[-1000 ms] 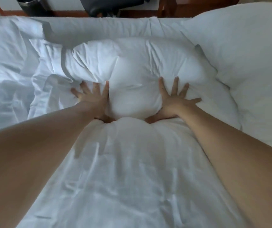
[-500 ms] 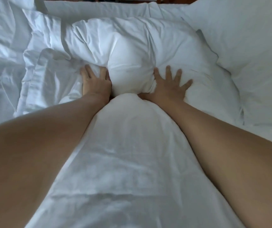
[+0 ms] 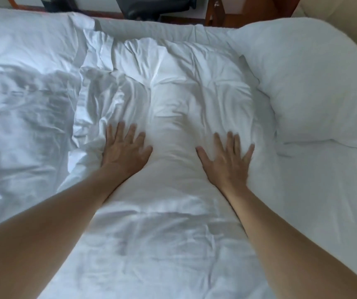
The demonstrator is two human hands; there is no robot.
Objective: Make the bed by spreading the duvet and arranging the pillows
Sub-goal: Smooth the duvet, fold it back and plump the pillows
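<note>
A white pillow lies crumpled in the middle of the bed, creased down its centre. My left hand presses flat on its left side, fingers straight and spread. My right hand presses flat on its right side, fingers also spread. A second, plump white pillow lies to the right, touching the first. The rumpled white duvet is bunched on the left. Smooth white bedding stretches between my forearms toward me.
Past the far edge of the bed stand a dark office chair, a black bin and wooden furniture. A cream padded surface rises at the top right.
The pillow's bulging middle has flattened out. Both hands slid back toward me and lie spread on the pillow's sides. The camera has lifted, showing the far edge of the bed again.
</note>
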